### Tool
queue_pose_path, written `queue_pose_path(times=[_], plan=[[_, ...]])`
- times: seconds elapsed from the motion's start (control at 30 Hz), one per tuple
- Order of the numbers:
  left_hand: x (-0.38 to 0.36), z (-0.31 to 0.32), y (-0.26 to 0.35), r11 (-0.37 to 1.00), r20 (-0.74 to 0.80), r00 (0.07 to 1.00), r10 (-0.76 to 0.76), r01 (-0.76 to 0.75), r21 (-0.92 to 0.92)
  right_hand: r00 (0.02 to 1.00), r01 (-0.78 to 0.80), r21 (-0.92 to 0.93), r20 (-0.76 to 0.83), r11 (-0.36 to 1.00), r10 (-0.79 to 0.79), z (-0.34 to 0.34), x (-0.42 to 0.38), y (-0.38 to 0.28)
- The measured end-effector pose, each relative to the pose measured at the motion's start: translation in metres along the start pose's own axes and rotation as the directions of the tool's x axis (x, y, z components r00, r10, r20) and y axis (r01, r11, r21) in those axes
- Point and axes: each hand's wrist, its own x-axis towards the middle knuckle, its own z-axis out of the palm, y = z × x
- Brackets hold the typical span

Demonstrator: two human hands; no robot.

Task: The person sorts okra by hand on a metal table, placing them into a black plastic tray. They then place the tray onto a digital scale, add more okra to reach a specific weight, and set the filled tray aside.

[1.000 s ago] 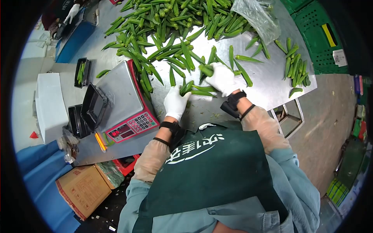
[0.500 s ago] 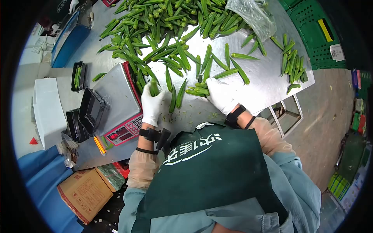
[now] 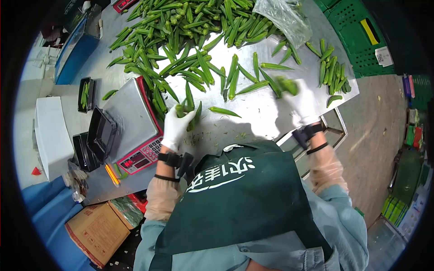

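Note:
In a white glove, my left hand (image 3: pixel 176 126) is closed on okra pods (image 3: pixel 181 110), just right of the red-edged scale (image 3: pixel 133 115). My right hand (image 3: pixel 302 103), also gloved and slightly blurred, holds several okra pods (image 3: pixel 287 86) above the right part of the metal table (image 3: pixel 257 119). A single okra pod (image 3: pixel 224 111) lies between the two hands. Loose pods are scattered beyond them, and a large okra pile (image 3: pixel 185 22) covers the far side of the table. A smaller okra group (image 3: pixel 333 74) lies to the right of my right hand.
Black trays (image 3: pixel 101 131) rest against the scale's left side, and another black tray (image 3: pixel 86 95) holds a few pods. A clear plastic bag (image 3: pixel 285 20) lies on the pile's right. A green crate (image 3: pixel 357 36) stands at the far right; a cardboard box (image 3: pixel 97 230) sits lower left.
My right hand has moved right and lifted, carrying okra pods from the table's middle. My left hand stays near the scale, closer to the pods beside it. The view has shifted slightly.

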Motion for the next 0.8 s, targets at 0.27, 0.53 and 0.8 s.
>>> queue_pose_path(times=[0.27,0.53,0.8], plan=[[-0.006,-0.009,-0.016,0.896,-0.181,0.97,0.161,-0.067,0.44,0.91,-0.237,-0.159,-0.381,0.958,0.162,-0.062,0.07,0.134],[0.005,0.036,-0.032,0.707,-0.057,0.982,0.178,-0.087,0.702,0.991,0.114,-0.128,-0.061,0.985,-0.122,0.041,0.069,0.023],[-0.009,0.061,0.017,0.531,0.381,0.81,0.446,-0.582,0.615,0.995,0.013,-0.195,0.099,0.981,0.006,0.048,0.099,-0.002]])
